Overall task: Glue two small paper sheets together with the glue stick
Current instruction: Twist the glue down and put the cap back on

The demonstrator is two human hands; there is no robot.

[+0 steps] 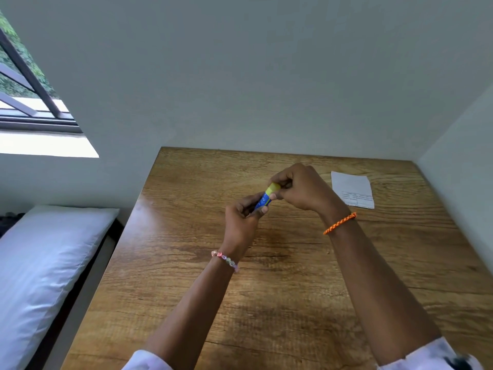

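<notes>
A glue stick (265, 197) with a blue body and a yellow cap is held tilted above the middle of the wooden table (186, 276). My left hand (244, 220) grips the blue body from below. My right hand (300, 188) pinches the yellow cap at the upper end. A small white paper sheet (352, 188) with a printed table on it lies flat at the back right of the table, apart from both hands. Whether a second sheet lies under it I cannot tell.
The table stands in a corner, with a wall behind it and another wall (464, 161) along its right side. A bed with a white pillow (45, 265) runs beside the table's left edge. A window (29, 84) is at the upper left.
</notes>
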